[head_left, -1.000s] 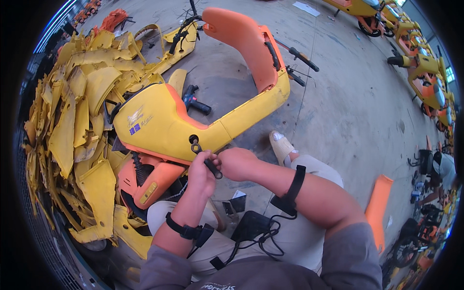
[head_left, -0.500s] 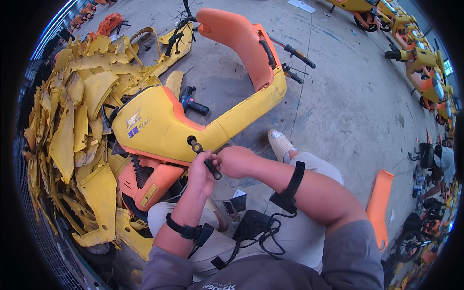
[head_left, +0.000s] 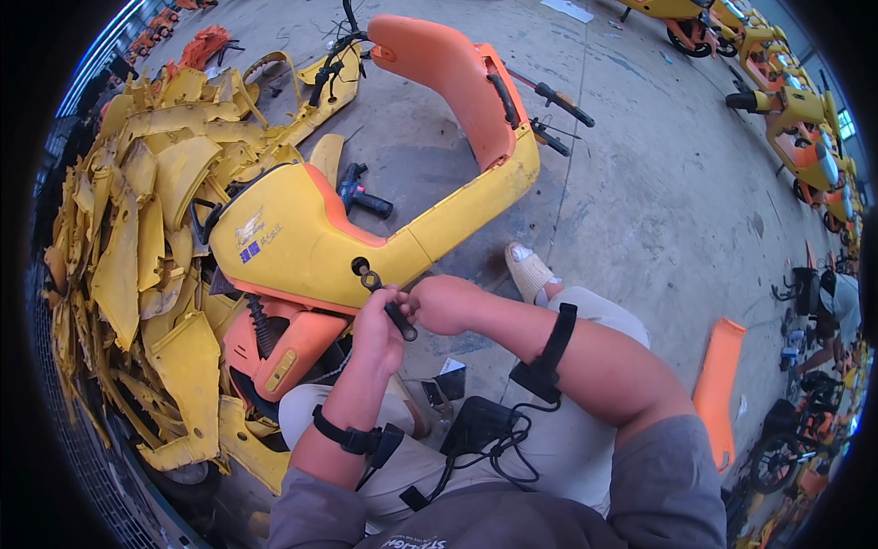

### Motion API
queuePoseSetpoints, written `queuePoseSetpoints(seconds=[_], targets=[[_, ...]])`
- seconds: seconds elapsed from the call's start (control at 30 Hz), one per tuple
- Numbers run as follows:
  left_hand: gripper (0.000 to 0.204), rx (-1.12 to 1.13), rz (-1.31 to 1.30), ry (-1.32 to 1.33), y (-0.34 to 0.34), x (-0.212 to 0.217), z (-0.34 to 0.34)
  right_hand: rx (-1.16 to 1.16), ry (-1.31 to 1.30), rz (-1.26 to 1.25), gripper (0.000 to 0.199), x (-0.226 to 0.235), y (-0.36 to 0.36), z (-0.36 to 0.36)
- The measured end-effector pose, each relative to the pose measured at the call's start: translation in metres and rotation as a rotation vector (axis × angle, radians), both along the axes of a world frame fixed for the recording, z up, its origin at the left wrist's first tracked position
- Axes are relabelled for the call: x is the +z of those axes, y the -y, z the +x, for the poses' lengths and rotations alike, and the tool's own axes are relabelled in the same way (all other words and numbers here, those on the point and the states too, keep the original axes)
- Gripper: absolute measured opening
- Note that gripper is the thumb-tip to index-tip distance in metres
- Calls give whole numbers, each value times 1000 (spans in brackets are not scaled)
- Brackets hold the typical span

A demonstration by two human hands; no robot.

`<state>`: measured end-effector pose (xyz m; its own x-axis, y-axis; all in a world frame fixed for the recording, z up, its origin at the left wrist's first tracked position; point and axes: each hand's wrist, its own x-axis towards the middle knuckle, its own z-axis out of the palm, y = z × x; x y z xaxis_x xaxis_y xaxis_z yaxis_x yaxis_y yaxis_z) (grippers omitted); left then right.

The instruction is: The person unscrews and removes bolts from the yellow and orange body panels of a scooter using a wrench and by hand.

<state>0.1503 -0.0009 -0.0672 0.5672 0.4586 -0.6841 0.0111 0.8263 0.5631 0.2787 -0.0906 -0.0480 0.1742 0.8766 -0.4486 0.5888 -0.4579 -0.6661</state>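
Note:
A dark ratchet wrench point(head_left: 400, 320) with a round head at each end slants across the lower edge of the scooter's yellow side panel point(head_left: 306, 242). Its upper head lies next to a round hole in the panel. My left hand point(head_left: 375, 322) is closed round the wrench's middle. Close against those fingers, my right hand point(head_left: 439, 305) is curled shut beside the handle; what it pinches, if anything, is hidden. The scooter lies on its side, its orange inner shell point(head_left: 448, 69) curving up and away.
Yellow body panels point(head_left: 151, 238) are heaped at the left. A cordless drill point(head_left: 364, 194) lies on the floor behind the scooter. An orange panel point(head_left: 719, 393) lies at my right. Parked scooters point(head_left: 796, 137) line the far right, where another person point(head_left: 841, 306) bends down.

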Motion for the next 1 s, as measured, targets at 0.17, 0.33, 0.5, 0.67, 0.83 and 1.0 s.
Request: queuePoseSetpoints(seconds=[0.17, 0.33, 0.5, 0.67, 0.83, 1.0], targets=[[12, -78, 15, 31, -2, -17, 6, -5, -9, 103, 26, 23, 15, 7], [25, -177, 12, 33, -16, -30, -6, 32, 48, 109, 22, -18, -15, -5], [14, -270, 85, -45, 14, -19, 8, -63, -73, 129, 21, -130, -27, -7], [12, -167, 107, -88, -1, 1, 2, 105, 9, -27, 20, -65, -49, -11], [11, -125, 79, -1, -7, -8, 0, 75, 62, 42, 16, -27, -9, -7], [9, -181, 106, 8, 8, -16, 8, 34, 113, 11, 13, -32, 9, -2]])
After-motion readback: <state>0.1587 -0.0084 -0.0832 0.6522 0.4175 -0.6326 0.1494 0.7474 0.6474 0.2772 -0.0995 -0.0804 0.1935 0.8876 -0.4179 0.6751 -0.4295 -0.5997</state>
